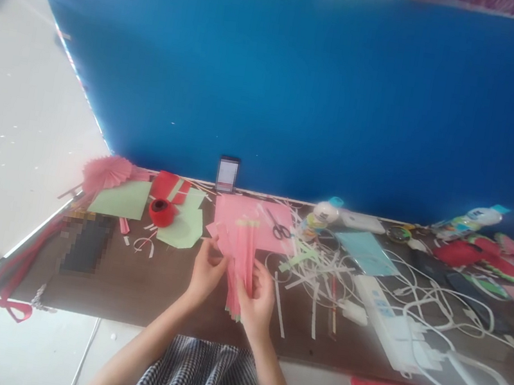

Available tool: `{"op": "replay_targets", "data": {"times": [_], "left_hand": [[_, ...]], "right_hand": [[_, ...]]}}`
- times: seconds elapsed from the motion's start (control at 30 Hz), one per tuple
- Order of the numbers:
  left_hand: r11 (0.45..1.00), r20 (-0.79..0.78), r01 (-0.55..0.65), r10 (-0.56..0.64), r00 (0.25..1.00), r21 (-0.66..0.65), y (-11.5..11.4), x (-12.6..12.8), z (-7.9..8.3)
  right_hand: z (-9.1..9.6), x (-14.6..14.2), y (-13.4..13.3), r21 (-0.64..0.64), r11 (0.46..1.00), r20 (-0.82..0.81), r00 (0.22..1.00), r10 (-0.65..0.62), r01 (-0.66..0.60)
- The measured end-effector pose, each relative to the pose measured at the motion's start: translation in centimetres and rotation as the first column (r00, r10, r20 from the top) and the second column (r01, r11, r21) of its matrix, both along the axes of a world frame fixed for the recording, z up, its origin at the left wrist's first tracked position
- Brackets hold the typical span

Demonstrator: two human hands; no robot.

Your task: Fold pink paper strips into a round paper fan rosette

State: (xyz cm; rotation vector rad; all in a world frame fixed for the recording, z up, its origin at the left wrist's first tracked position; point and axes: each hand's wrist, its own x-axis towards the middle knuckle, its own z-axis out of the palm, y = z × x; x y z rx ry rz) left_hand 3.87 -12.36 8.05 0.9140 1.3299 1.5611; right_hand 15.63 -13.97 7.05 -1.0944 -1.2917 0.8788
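Note:
A pleated strip of pink paper (241, 256) lies lengthwise on the brown table (135, 284) in front of me. My left hand (206, 270) pinches its left edge near the far end. My right hand (258, 300) grips its near end, fingers closed round the folds. A flat pink sheet (241, 211) lies just beyond, with black scissors (280, 227) on its right side. A finished pink paper fan (107, 172) sits at the far left.
Green paper sheets (125, 199), a red tape roll (161, 211) and a phone (227, 175) stand to the left and back against a blue board (303, 83). White paper strips (317, 273), a power strip (387, 320), cables and glue bottles (322, 214) crowd the right.

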Motion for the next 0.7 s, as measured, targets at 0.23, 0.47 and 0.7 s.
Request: {"op": "replay_targets", "data": {"times": [0.23, 0.47, 0.7], "left_hand": [[0.998, -0.141, 0.06, -0.056, 0.988, 0.023, 0.2, -0.4, 0.5], [0.979, -0.232, 0.198, -0.184, 0.955, 0.039, 0.3, -0.8, 0.7], [0.966, -0.247, 0.26, -0.253, 0.936, -0.004, 0.4, -1.2, 0.9]], "right_hand": [[0.0, 0.0, -0.4, -0.011, 1.0, -0.075, 0.997, -0.018, 0.017], [1.0, 1.4, 0.4, -0.213, 0.916, -0.393, 0.888, 0.239, -0.34], [2.0, 1.9, 0.8, -0.269, 0.842, -0.415, 0.845, 0.337, -0.468]]}}
